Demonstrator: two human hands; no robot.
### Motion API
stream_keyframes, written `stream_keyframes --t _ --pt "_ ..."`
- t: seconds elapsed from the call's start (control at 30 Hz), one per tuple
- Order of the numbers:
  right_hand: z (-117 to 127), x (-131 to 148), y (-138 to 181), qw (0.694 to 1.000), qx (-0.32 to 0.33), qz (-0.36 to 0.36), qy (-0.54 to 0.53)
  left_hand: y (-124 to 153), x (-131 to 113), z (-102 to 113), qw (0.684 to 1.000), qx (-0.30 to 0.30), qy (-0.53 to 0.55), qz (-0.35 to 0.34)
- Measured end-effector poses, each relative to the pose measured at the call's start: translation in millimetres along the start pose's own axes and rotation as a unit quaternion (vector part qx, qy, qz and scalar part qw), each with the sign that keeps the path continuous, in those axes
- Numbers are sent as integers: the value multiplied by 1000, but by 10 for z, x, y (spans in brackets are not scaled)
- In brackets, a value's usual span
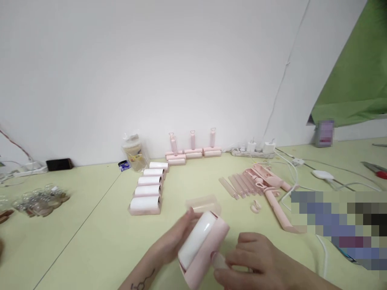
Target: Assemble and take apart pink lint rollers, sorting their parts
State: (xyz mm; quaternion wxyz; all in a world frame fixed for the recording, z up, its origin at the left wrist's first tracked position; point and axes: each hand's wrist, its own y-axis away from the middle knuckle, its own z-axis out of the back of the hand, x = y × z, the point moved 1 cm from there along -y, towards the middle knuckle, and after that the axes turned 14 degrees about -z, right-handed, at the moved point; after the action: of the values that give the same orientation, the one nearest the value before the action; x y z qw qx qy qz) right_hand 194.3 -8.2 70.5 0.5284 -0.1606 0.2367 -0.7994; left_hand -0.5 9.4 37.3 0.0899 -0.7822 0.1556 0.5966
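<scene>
My left hand (pixel 177 233) is wrapped behind a lint roller head (pixel 196 249), a white roll in a pale pink casing, held tilted above the table. My right hand (pixel 256 257) pinches a short translucent pink tube (pixel 219 261) whose end meets the casing's side; whether it is seated there I cannot tell. Just beyond the left hand lies a clear pink cover (pixel 213 201), partly hidden. White rolls in clear covers (pixel 146 203) form a row on the left. To the right lie several translucent tubes (pixel 242 183), pink handle pieces (pixel 276 209) and small pink loops (pixel 255 206).
Lint rollers with upright handles (pixel 192 141) stand along the wall. Beside them are a bagged cup (pixel 134 153) and a power strip (pixel 252 153) with white cables. A black phone (pixel 59 164), glass domes (pixel 40 201) and red-handled scissors (pixel 375 169) lie farther out.
</scene>
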Motion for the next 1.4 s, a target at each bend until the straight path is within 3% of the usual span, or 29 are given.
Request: stream_keyframes --t 0.07,0.1,0.2,0.3,0.4,0.53,0.77,0.93,1.07,1.4 --pt "18 -146 60 994 84 -56 53 57 26 -108 995 17 52 78" --pt "47 -258 99 983 114 -120 74 71 30 -133 995 4 57 85" --pt "195 -599 213 920 142 -353 98 61 5 -130 998 -30 42 26" --pt "295 -686 231 886 130 -445 17 27 -23 -107 997 -51 -36 -43" --pt "247 -492 150 899 156 -403 -69 6 -9 -127 976 -88 -180 -80" --pt "128 -214 66 924 167 -337 -70 -3 46 -182 947 -90 -285 -116" --pt "160 -129 100 942 120 -313 27 16 59 -218 946 -103 -276 -137" --pt "172 -103 75 942 103 -286 145 35 43 -263 944 -91 -280 -146" --pt "186 -38 10 936 77 -268 214 51 40 -289 932 -122 -303 -156" --pt "-11 79 -54 929 93 -311 179 59 133 -337 949 -125 -250 -144"
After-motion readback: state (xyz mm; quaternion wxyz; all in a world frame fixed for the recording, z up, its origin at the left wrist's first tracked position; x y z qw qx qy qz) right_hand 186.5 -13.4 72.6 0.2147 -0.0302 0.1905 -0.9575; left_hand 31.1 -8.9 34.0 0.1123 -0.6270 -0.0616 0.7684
